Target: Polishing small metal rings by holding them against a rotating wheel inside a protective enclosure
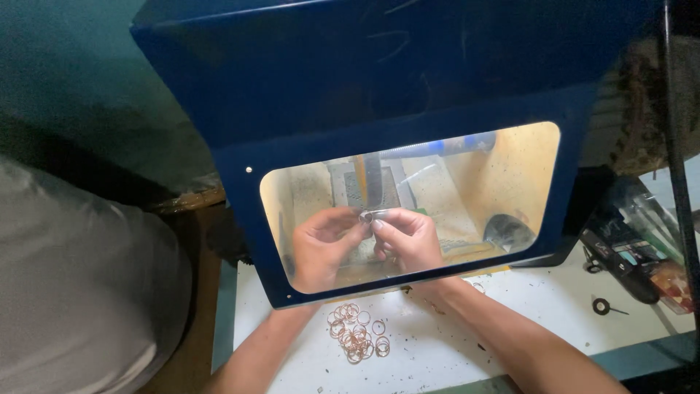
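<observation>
Both my hands reach inside a dark blue box (pixel 408 87) with a lit clear window (pixel 510 175). My left hand (pixel 321 244) and my right hand (pixel 408 237) meet at the fingertips and pinch a small metal ring (pixel 367 215) between them, seen through the window. Just behind the ring a grey upright tool (pixel 373 179) stands inside the box. A blue-handled tool (pixel 452 146) lies across the back of the box. On the white table (pixel 554 321) in front of the box lies a heap of several copper-coloured rings (pixel 356 334), between my forearms.
A dark round object (pixel 508 232) sits in the box's right corner. Small tools and packets (pixel 634 255) lie at the table's right side, with a small black ring (pixel 601 306) nearby. A person in a grey garment (pixel 80 292) is close on the left.
</observation>
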